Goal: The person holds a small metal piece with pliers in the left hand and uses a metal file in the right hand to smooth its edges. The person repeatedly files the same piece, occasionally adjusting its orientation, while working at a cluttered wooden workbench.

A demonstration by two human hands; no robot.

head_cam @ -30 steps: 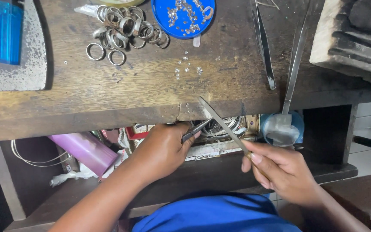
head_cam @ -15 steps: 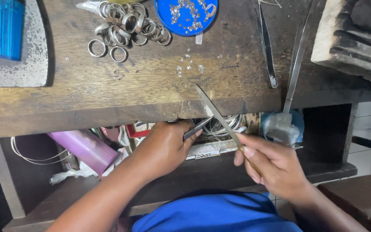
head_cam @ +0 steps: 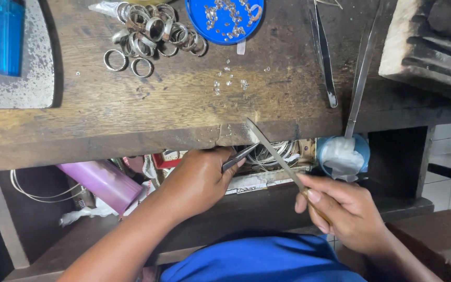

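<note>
My left hand [head_cam: 199, 180] is closed around a dark, slim plier-like tool [head_cam: 240, 156] whose tip points up toward the front edge of the wooden bench [head_cam: 131, 112]. My right hand [head_cam: 343, 209] grips a thin metal file [head_cam: 275, 151] by its handle; the blade slants up and left, and its tip rests against the bench edge close to the tool's tip. Whatever small piece sits between the two tips is too small to make out.
A heap of silver rings [head_cam: 150, 31] and a blue lid of tiny stones [head_cam: 225, 20] lie at the bench's far side. Two long tweezers [head_cam: 323, 49] lie to the right, beside a charred block [head_cam: 434, 42]. A blue lighter [head_cam: 1, 36] rests on a grey slab. Below are a purple bottle [head_cam: 100, 183], wire coils and a blue cup [head_cam: 343, 154].
The file has slid slightly up and left along the bench edge, and my right hand has shifted with it. My left hand stays in place.
</note>
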